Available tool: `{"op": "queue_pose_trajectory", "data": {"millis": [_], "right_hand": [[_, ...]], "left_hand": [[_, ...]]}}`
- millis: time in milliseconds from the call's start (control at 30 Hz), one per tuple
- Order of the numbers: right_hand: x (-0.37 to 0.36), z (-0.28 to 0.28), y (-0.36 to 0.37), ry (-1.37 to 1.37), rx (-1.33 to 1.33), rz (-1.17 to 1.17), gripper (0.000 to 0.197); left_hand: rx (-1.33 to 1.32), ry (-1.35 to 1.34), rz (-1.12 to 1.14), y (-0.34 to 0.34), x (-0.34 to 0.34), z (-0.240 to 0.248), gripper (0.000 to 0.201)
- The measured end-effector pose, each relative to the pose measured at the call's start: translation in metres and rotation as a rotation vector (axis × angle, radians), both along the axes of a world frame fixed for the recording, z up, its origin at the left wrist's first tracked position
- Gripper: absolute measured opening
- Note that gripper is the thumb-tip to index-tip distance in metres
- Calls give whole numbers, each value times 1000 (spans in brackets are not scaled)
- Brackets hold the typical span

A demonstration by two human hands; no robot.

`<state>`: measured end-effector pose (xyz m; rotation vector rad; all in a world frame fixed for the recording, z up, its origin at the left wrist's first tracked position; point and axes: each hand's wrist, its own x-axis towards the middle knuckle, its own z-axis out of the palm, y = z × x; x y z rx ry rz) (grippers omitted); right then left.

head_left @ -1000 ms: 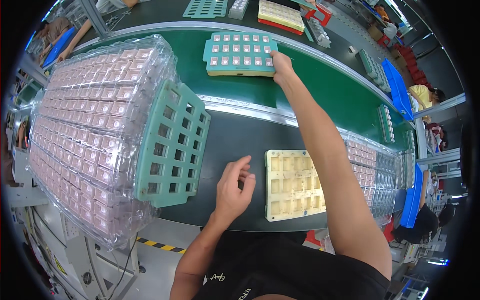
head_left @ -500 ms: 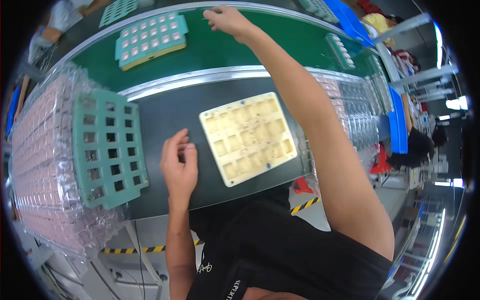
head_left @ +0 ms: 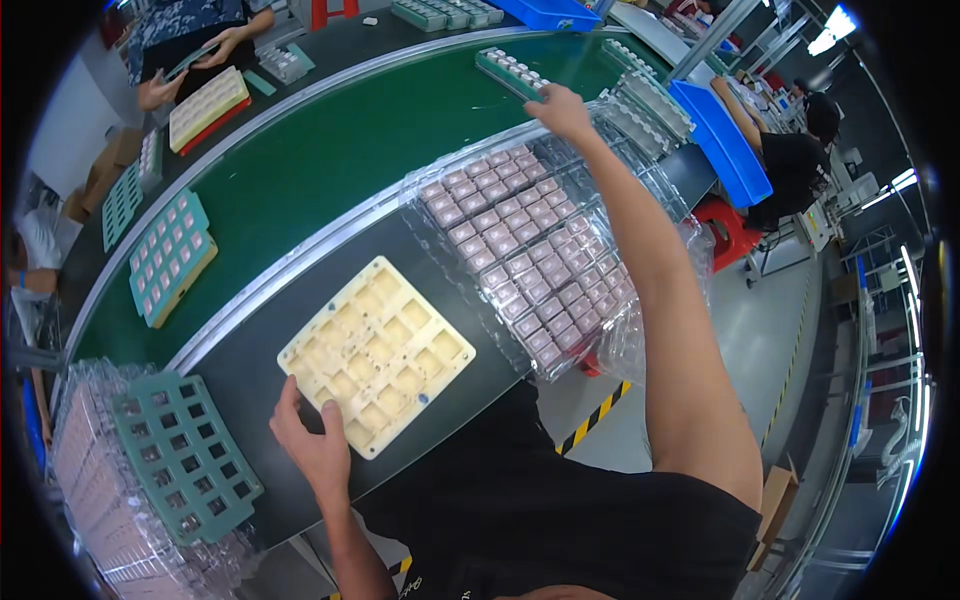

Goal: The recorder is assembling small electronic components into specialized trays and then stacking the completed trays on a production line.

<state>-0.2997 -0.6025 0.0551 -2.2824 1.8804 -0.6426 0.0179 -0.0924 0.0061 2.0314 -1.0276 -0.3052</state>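
My right hand (head_left: 562,112) reaches across the green conveyor belt (head_left: 330,140), its fingers closed at the near end of a narrow green strip holder (head_left: 510,73) with a row of small white pieces. The fingertips are partly hidden. My left hand (head_left: 312,435) is open, thumb and index finger apart, against the near-left edge of a cream tray (head_left: 375,352) with square pockets. The tray lies tilted on the dark worktable, its pockets holding no pieces. Under my right arm sits a clear plastic tray of pink square pieces (head_left: 520,240).
A green grid frame (head_left: 185,455) leans on stacked plastic-wrapped trays (head_left: 95,500) at the left. On the belt lies a filled green-topped tray (head_left: 172,258). Across it, a co-worker's hands (head_left: 228,45) hold a green piece. A blue bin (head_left: 720,145) and red stool (head_left: 718,240) stand right.
The view has turned right. My right hand has moved to the strip holder on the belt. My left hand has come up against the cream tray's edge.
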Motion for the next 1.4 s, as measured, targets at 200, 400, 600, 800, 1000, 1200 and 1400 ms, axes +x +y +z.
{"op": "queue_pose_trajectory", "data": {"millis": [200, 400, 600, 800, 1000, 1200, 1400], "right_hand": [[-14, -36, -85, 127, -78, -96, 81], [-21, -54, -146, 177, 53, 188, 99], [1, -59, -137, 147, 50, 188, 100], [33, -27, -112, 10, 91, 20, 97], [85, 0, -45, -443, 268, 145, 88], [116, 17, 81, -649, 397, 414, 79], [106, 40, 245, -583, 476, 443, 76]], "left_hand": [[126, -181, 20, -28, -22, 12, 62], [204, -257, -48, -29, -14, 5, 57], [294, -289, 48, -26, -13, 6, 55], [264, -256, 14, -34, -17, 13, 53], [197, -223, 109, -14, 6, -15, 50], [118, -239, 202, 30, 30, -31, 46], [30, -228, 144, 19, 15, -29, 50]]}}
